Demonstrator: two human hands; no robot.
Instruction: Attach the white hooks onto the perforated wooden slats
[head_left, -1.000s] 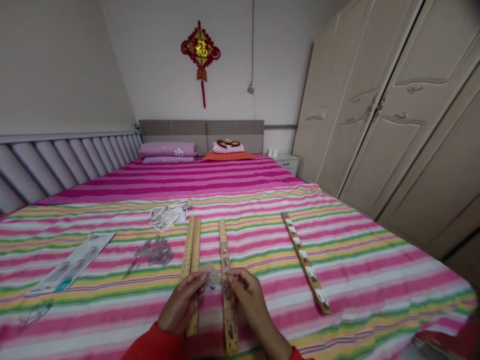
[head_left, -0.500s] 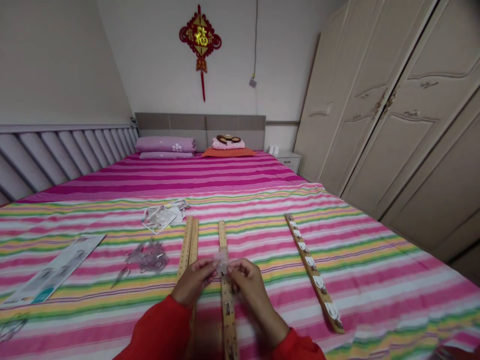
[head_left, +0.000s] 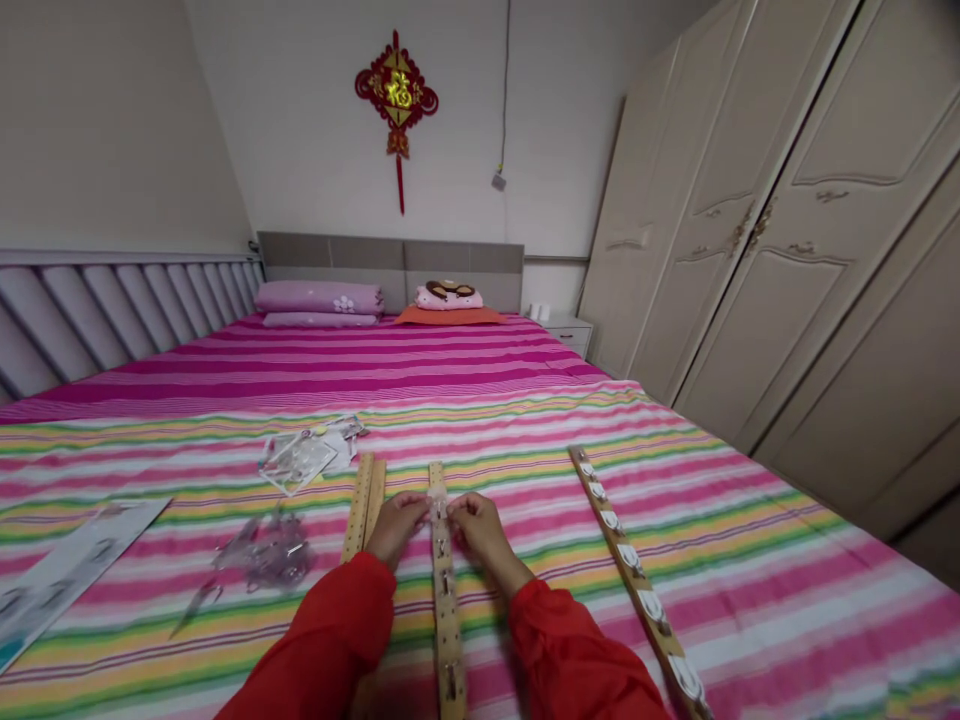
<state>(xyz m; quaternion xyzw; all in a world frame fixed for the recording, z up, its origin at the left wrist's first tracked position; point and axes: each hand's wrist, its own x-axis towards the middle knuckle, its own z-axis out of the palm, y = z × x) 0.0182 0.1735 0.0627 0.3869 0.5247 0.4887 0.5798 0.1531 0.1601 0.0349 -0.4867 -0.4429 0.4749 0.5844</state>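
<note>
A light wooden strip with rows of holes (head_left: pixel 448 632) lies lengthwise in front of me, with several small metal hooks (head_left: pixel 451 682) along it. Over its far part, my left hand (head_left: pixel 397 527) pinches a small clear plastic piece (head_left: pixel 436 497) from the left. My right hand (head_left: pixel 481 532) is closed at the right side of that piece, fingertips together. Fingers partly cover the piece, so its exact shape is unclear. Left of the strip, partly under my left sleeve, are two more holed wooden strips (head_left: pixel 358 505).
On the right lies a wooden strip with white looped pieces (head_left: pixel 630 558). Crumpled clear plastic (head_left: pixel 270 552), a pile of packets (head_left: pixel 300 458) and a long card (head_left: pixel 82 560) lie on the left. A striped sheet (head_left: pixel 540 440) covers the bed.
Both hands have moved farther away along the middle strip, with the clear plastic piece between them. More of the strip's near part shows. The camera view has shifted slightly.
</note>
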